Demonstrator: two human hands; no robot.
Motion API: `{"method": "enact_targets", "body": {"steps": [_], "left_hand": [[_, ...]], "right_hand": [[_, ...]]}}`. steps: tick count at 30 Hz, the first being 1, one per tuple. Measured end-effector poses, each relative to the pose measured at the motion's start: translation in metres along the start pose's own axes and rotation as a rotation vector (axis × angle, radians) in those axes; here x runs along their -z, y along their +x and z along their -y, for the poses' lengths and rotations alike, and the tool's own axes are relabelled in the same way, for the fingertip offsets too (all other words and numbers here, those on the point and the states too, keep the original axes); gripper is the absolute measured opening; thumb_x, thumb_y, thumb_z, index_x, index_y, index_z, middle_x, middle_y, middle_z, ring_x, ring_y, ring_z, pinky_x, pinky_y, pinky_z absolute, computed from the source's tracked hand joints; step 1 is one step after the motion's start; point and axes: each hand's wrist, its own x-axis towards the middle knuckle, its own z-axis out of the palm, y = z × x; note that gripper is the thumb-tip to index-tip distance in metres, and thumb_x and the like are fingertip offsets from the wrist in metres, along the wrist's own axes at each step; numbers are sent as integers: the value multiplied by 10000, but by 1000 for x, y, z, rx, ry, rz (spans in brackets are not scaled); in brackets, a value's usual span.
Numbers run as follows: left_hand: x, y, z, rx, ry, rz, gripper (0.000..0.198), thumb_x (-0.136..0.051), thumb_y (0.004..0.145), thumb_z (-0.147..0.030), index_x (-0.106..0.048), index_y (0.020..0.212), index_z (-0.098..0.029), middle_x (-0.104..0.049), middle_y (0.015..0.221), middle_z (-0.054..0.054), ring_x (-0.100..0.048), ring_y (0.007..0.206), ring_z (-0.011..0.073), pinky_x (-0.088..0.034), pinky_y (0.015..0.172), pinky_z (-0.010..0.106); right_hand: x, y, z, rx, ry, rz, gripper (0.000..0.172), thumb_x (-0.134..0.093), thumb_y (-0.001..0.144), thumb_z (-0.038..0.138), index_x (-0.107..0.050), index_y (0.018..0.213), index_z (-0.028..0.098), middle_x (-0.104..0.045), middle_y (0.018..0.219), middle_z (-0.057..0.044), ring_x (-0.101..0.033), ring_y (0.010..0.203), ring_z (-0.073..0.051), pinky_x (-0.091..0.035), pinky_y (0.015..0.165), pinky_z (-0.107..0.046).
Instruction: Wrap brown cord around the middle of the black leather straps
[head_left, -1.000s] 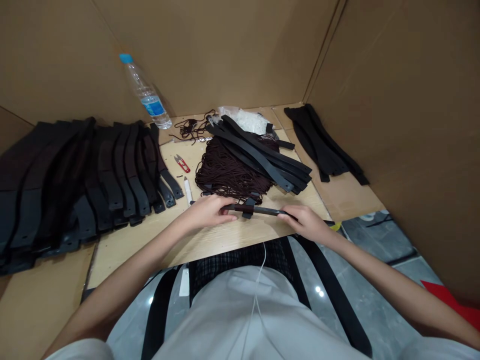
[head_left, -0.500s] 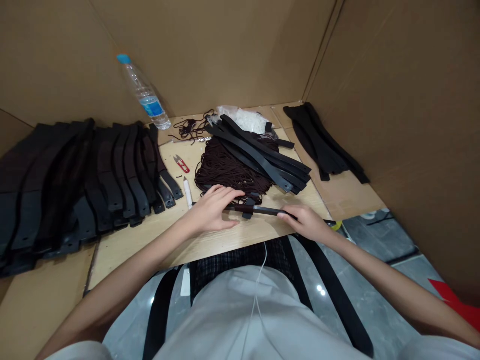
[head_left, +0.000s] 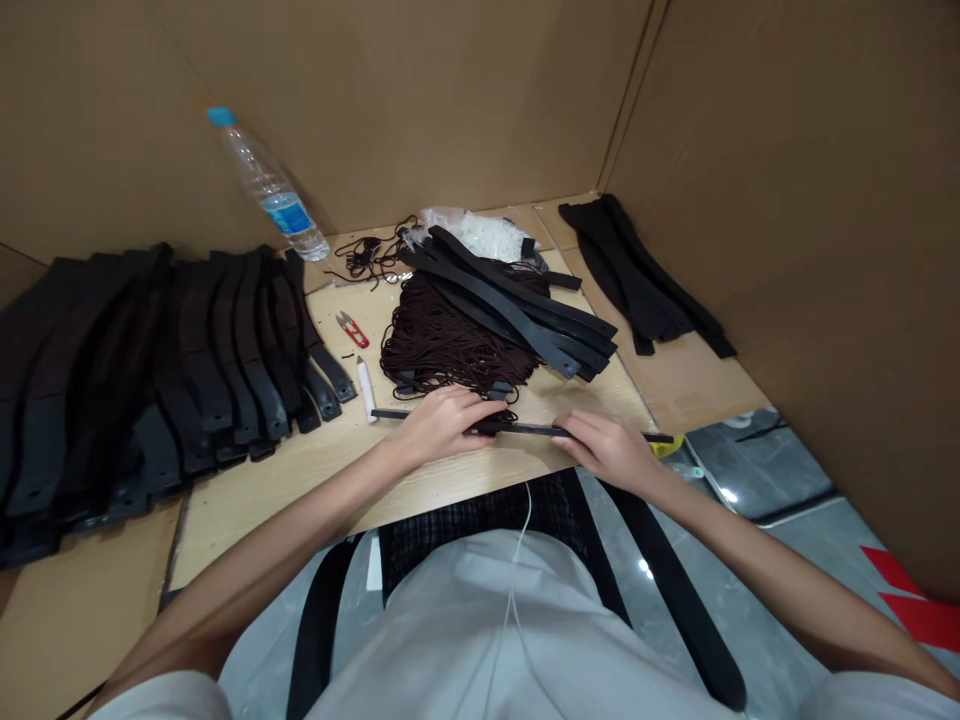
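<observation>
A long narrow black strip [head_left: 529,429] lies across the near side of the board, edge-on to me, with dark brown cord about its middle. My left hand [head_left: 444,428] is closed on the strip around the corded part, thumb and fingertips together. Further right, my right hand [head_left: 609,448] grips the same strip, whose end sticks out past the knuckles. Just beyond my hands sits a bundle of dark brown cord [head_left: 442,335], with several curved black strips [head_left: 517,310] piled on top. Part of the cord near my left fingertips is hidden.
Many black strips [head_left: 217,370] lie in a row at the left. Red thread snips [head_left: 351,330] and a white pen-like marker [head_left: 365,388] rest left of the cord. Behind are a water bottle [head_left: 289,215] and a clear bag [head_left: 480,235]; more black strips [head_left: 637,270] lie right.
My left hand has closed from an open pose onto the strip at the cord. The strip has turned edge-on, and my right hand still grips it. The view has shifted slightly.
</observation>
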Motion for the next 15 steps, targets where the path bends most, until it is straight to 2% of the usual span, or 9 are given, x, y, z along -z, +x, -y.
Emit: {"method": "enact_targets", "body": {"steps": [4,8,11,15], "left_hand": [[1,-8,1,-62,35,-80,511,-436,964,-502,-567,1291,-132,-718,947,103,-679,862,233,-511,790,342],[-1,-13,0,-109,37,-167,514,-326,1003,-461,-571,1267,-94,-721,925,121,-688,837,233,-516,767,336],[-3,-15,-2,-111,41,-198,453,-342,1008,-398,-578,1244,-92,-725,931,127,-694,845,232,-527,769,336],[-6,-17,-3,-84,41,-180,366,-412,987,-331,-582,1228,-114,-733,958,125,-698,859,236,-542,781,355]], "right_hand": [[-8,-7,16,55,-178,-112,355,-388,1016,331,-686,955,149,-670,711,-66,-619,644,-172,-405,561,-291],[-17,-16,39,81,-271,-209,298,-421,1004,265,-685,991,127,-673,696,-70,-609,634,-164,-420,589,-287],[-23,-22,53,45,-284,-253,270,-438,992,228,-678,1006,106,-684,725,-79,-607,638,-163,-438,600,-290],[-29,-27,61,-2,-263,-276,250,-459,980,221,-673,1019,97,-680,719,-74,-607,637,-165,-456,595,-292]]}}
